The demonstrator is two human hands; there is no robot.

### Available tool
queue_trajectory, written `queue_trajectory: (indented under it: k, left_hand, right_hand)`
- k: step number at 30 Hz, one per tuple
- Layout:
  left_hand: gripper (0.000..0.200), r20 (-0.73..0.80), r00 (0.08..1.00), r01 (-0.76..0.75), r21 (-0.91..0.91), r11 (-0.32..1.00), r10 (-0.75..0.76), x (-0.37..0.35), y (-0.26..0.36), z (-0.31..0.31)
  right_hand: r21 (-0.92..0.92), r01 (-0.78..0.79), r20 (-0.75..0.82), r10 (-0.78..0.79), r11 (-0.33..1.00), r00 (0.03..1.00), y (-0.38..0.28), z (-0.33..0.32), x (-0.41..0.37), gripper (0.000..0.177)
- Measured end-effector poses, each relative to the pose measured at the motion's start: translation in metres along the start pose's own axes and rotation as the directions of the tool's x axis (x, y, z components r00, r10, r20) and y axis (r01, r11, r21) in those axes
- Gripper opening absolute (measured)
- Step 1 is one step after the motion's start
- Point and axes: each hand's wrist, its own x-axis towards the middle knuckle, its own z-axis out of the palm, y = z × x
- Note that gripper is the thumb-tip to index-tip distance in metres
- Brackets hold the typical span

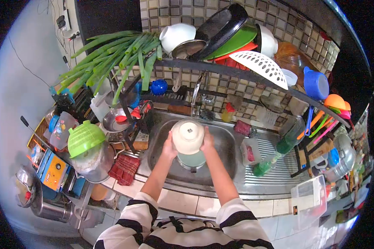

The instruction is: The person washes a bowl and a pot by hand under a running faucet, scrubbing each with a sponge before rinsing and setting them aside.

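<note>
A cream bowl [188,143], turned bottom up with a small dark mark on its base, is held over the sink [170,172]. My left hand [168,146] grips its left side and my right hand [207,140] its right side. Beneath the bowl, a pale green dish [191,160] shows in the basin; whether the two touch I cannot tell. Just behind the bowl stands the curved metal faucet [196,91].
Above the sink, a dark rack [187,64] holds bowls, trays, a white strainer [259,66] and green leaves [112,56]. A green colander [86,139] and red cloth [124,169] lie left. Green bottles [265,167] and a clear container [309,201] stand right.
</note>
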Motion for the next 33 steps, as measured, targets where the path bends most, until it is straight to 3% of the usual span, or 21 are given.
queue_trajectory:
  k: [2, 4, 6, 7, 8, 10, 12, 13, 14, 15, 16, 18, 20, 21, 23, 26, 28, 32, 33]
  left_hand:
    - [0.047, 0.063, 0.998, 0.0, 0.035, 0.999, -0.003, -0.002, -0.002, 0.002]
    - [0.046, 0.053, 0.997, -0.064, 0.084, 0.994, 0.06, -0.001, -0.003, 0.003]
    - [0.044, 0.088, 0.996, -0.024, 0.095, 0.995, 0.016, -0.01, 0.002, 0.009]
    - [0.043, 0.127, 0.991, 0.017, 0.111, 0.994, -0.032, -0.013, 0.003, 0.01]
    - [0.043, 0.127, 0.992, 0.013, 0.109, 0.994, -0.027, -0.016, 0.004, 0.011]
    - [0.039, 0.109, 0.956, 0.252, 0.174, 0.952, -0.273, -0.017, 0.003, 0.003]
    - [0.035, 0.066, 0.941, 0.312, 0.212, 0.926, -0.332, -0.012, -0.007, 0.0]
    - [0.035, -0.019, 0.932, 0.358, 0.223, 0.907, -0.363, -0.015, -0.015, 0.009]
    - [0.035, -0.103, 0.915, 0.404, 0.23, 0.885, -0.391, -0.018, -0.02, 0.018]
    - [0.036, -0.037, 0.919, 0.39, 0.253, 0.886, -0.393, -0.019, -0.024, 0.018]
    - [0.036, -0.038, 0.919, 0.39, 0.252, 0.886, -0.393, -0.017, -0.029, 0.009]
    - [0.033, -0.019, 0.928, 0.365, 0.251, 0.896, -0.373, -0.01, -0.04, -0.014]
    - [0.033, 0.046, 0.923, 0.355, 0.281, 0.891, -0.382, -0.005, -0.046, -0.029]
    - [0.032, -0.045, 0.921, 0.375, 0.37, 0.85, -0.387, -0.006, -0.048, -0.031]
    - [0.026, -0.192, 0.899, 0.437, 0.43, 0.79, -0.393, -0.011, -0.047, -0.03]
    - [0.022, -0.174, 0.9, 0.436, 0.397, 0.807, -0.401, -0.012, -0.045, -0.05]
    - [0.025, -0.209, 0.893, 0.451, 0.384, 0.806, -0.4, -0.017, -0.041, -0.05]
    - [0.028, -0.232, 0.891, 0.45, 0.357, 0.818, -0.389, -0.023, -0.031, -0.051]
    - [0.028, -0.235, 0.891, 0.45, 0.356, 0.819, -0.387, -0.028, -0.027, -0.049]
  right_hand:
    - [-0.129, 0.025, -0.017, -0.027, 0.991, 0.999, -0.002, -0.016, 0.004, 0.041]
    - [-0.128, 0.01, 0.03, -0.006, 0.992, 1.0, -0.014, -0.014, -0.026, 0.038]
    - [-0.051, -0.061, 0.345, 0.075, 0.997, 0.936, -0.023, -0.028, -0.037, 0.035]
    - [-0.003, -0.045, 0.475, 0.041, 0.999, 0.879, -0.034, -0.022, -0.059, 0.037]
    - [-0.006, -0.047, 0.478, 0.044, 0.999, 0.877, -0.042, -0.019, -0.071, 0.037]
    - [-0.068, -0.02, 0.386, 0.045, 0.998, 0.921, -0.052, -0.01, -0.095, 0.039]
    - [-0.131, -0.014, 0.356, 0.061, 0.991, 0.933, -0.057, 0.006, -0.12, 0.041]
    - [-0.291, 0.095, 0.393, 0.028, 0.952, 0.919, -0.055, 0.011, -0.126, 0.039]
    - [-0.434, 0.208, 0.435, 0.002, 0.877, 0.9, -0.052, 0.015, -0.13, 0.037]
    - [-0.583, 0.243, 0.4, 0.014, 0.775, 0.916, -0.049, 0.021, -0.131, 0.034]
    - [-0.584, 0.242, 0.4, 0.016, 0.775, 0.916, -0.051, 0.026, -0.134, 0.034]
    - [-0.86, 0.449, 0.47, 0.034, 0.244, 0.882, -0.06, 0.042, -0.145, 0.031]
    - [-0.842, 0.533, 0.539, 0.086, 0.089, 0.838, -0.085, 0.077, -0.176, 0.026]
    - [-0.813, 0.578, 0.582, 0.117, 0.067, 0.805, -0.099, 0.094, -0.19, 0.026]
    - [-0.782, 0.621, 0.62, 0.173, 0.051, 0.766, -0.126, 0.131, -0.222, 0.026]
    - [-0.716, 0.677, 0.698, 0.228, 0.171, 0.679, -0.166, 0.189, -0.269, 0.027]
    - [-0.701, 0.702, 0.713, 0.14, 0.126, 0.687, -0.188, 0.228, -0.304, 0.029]
    - [-0.543, 0.753, 0.819, 0.036, 0.373, 0.573, -0.229, 0.276, -0.311, 0.028]
    - [-0.529, 0.758, 0.823, 0.01, 0.381, 0.568, -0.235, 0.287, -0.327, 0.032]
